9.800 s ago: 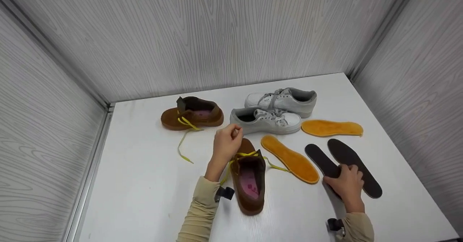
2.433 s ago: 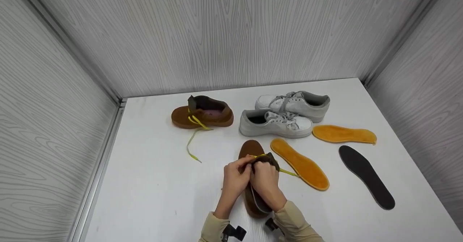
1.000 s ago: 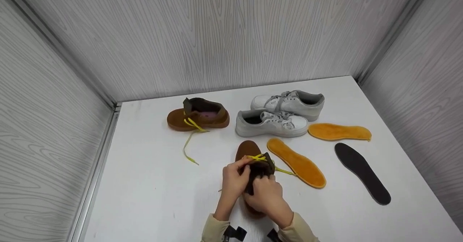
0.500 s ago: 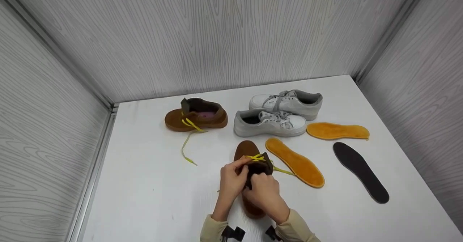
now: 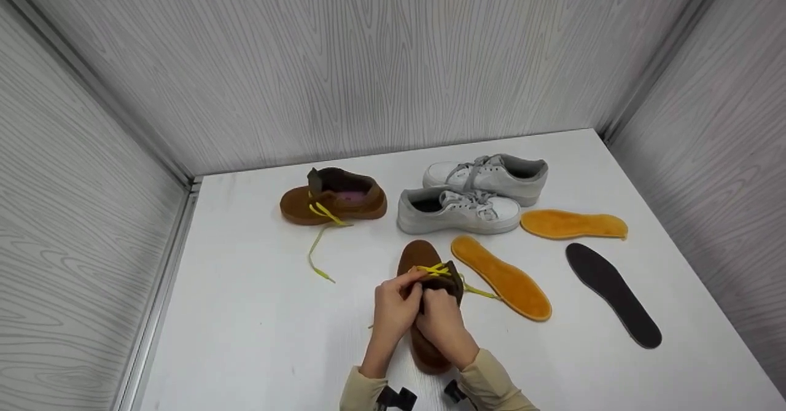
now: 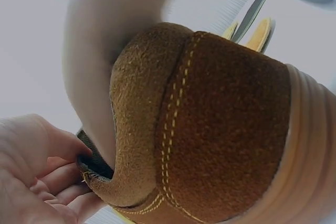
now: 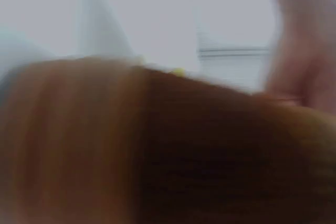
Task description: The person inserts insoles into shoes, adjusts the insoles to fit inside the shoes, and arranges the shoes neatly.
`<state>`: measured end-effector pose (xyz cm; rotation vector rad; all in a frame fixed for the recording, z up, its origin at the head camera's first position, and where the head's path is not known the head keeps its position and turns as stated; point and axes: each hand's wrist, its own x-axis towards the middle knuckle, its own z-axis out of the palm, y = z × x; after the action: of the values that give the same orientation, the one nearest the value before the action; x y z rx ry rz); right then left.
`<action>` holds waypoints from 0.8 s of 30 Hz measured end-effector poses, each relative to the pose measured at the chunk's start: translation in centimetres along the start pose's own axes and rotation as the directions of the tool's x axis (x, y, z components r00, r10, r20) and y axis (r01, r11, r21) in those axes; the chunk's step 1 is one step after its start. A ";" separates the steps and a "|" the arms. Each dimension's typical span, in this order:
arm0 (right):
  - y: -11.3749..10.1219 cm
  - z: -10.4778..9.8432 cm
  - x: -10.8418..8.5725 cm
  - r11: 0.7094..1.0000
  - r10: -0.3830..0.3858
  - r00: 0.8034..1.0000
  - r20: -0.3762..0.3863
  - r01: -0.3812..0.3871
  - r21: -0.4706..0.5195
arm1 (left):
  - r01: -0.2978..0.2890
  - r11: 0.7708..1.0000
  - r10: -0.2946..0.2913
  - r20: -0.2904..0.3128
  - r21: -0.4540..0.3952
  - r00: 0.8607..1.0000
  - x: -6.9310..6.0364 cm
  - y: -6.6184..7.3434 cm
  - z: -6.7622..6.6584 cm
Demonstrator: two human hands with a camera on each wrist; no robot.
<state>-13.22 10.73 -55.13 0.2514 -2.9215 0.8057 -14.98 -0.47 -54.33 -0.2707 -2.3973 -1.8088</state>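
Observation:
A brown shoe (image 5: 419,256) with yellow laces lies toe away from me. My left hand (image 5: 393,306) pinches the edge of its opening between thumb and fingers, also seen in the left wrist view, where the heel (image 6: 226,119) faces the camera. My right hand (image 5: 443,322) reaches down into the opening; its fingertips are hidden inside, so their hold cannot be seen. No insole can be made out inside the shoe. The right wrist view is blurred, with the brown shoe side (image 7: 220,156) filling its lower part.
Another brown shoe (image 5: 368,205) stands at back left, its lace trailing. Two white shoes (image 5: 457,214) stand at back centre. Right of the hands lie two orange insoles (image 5: 503,277) (image 5: 571,223) and a black insole (image 5: 614,294) on the white table (image 5: 258,337).
One black insole, under my right hand at first, has left the table; a dark insole showed in the shoe later. My right hand has since shifted slightly toward the toe, while my left stays put.

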 end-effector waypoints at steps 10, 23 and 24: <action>0.4 0.4 0.1 0.999 -0.028 0.999 0.014 0.028 0.017 | 0.007 1.000 -0.007 -0.004 -0.004 1.000 -0.1 -0.1 0.2; -0.6 -0.7 -0.7 0.997 -0.026 0.997 0.071 0.031 -0.077 | -0.018 1.000 0.019 -0.023 0.014 1.000 -0.1 -0.2 0.2; -0.8 -1.0 -0.9 0.995 -0.027 0.996 0.082 0.034 -0.090 | -0.017 1.000 0.017 -0.025 0.017 1.000 -0.1 -0.2 0.2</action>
<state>-12.16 10.69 -54.01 0.3273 -3.0115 0.6711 -14.88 -0.38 -54.60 -0.2643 -2.3846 -1.7740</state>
